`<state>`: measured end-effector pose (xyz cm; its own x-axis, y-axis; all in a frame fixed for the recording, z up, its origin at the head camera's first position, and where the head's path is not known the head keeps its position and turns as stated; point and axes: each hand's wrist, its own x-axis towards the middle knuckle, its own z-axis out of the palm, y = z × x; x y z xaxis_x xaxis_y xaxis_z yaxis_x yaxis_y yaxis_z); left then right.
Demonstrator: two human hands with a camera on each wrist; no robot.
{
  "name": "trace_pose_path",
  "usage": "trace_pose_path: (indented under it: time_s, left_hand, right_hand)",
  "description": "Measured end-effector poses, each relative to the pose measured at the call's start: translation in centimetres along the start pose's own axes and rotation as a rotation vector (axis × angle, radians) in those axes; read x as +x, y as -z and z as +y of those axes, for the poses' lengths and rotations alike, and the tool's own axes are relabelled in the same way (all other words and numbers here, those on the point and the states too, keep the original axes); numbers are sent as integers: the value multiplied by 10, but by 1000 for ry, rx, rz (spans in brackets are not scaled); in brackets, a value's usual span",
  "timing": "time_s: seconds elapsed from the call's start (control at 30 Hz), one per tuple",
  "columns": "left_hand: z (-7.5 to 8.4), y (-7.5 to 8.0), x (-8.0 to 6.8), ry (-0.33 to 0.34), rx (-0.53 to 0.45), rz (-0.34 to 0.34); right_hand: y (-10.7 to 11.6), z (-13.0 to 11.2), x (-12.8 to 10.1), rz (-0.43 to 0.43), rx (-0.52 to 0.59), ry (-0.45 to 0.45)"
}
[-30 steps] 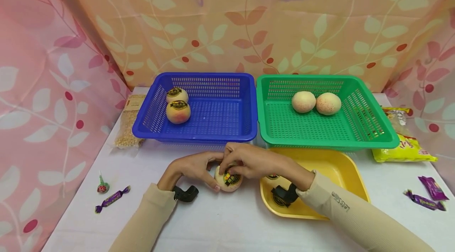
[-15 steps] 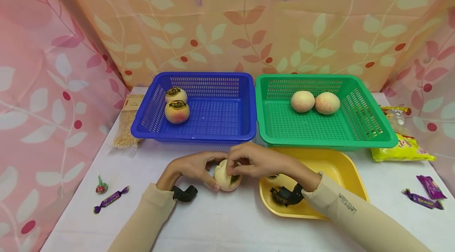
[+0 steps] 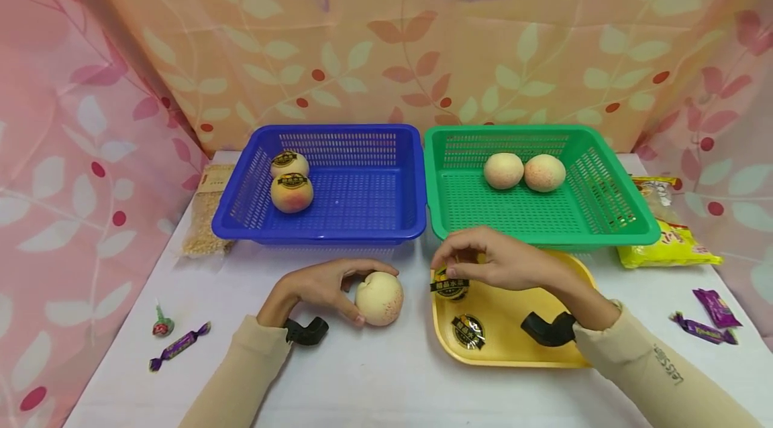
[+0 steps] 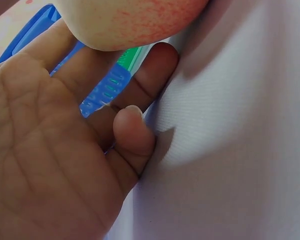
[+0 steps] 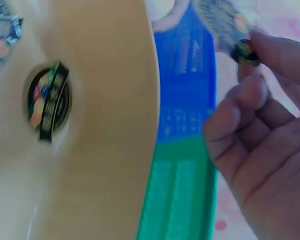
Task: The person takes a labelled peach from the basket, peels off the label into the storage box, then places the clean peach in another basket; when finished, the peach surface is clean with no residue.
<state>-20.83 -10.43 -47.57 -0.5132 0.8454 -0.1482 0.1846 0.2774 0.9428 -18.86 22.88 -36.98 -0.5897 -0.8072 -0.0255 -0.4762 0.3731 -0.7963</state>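
Smooth round peach (image 3: pixel 379 298) cupped by left hand (image 3: pixel 326 286) | glossy round sticker (image 3: pixel 449 285) pinched by right hand (image 3: pixel 501 262)

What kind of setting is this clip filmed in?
Probably a staged tabletop recording booth, not a kitchen: leaf-print curtains enclose a white-clothed table, where a blue basket, green basket and yellow tray sit neatly arranged.

left hand (image 3: pixel 329 286): fingers curled, cupping, resting low on its side
right hand (image 3: pixel 495 260): raised, thumb and fingertips (image 5: pixel 250 47) pinched together
sleeves: beige, both forearms
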Motion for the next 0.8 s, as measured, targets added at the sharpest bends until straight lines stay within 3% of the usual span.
trace_pose_path:
  time_s: [0.3, 0.57, 0.8]
  left_hand:
    - [0, 0, -1, 31, -3, 19]
    - [-1, -1, -2, 33, -12, 16]
    - [0, -1, -1, 26, 0, 21]
  right_hand:
    - [6, 21, -45, -91, -69, -127]
    - [7, 39, -54, -142, -38, -236]
    - [11, 45, -62, -154, -96, -284]
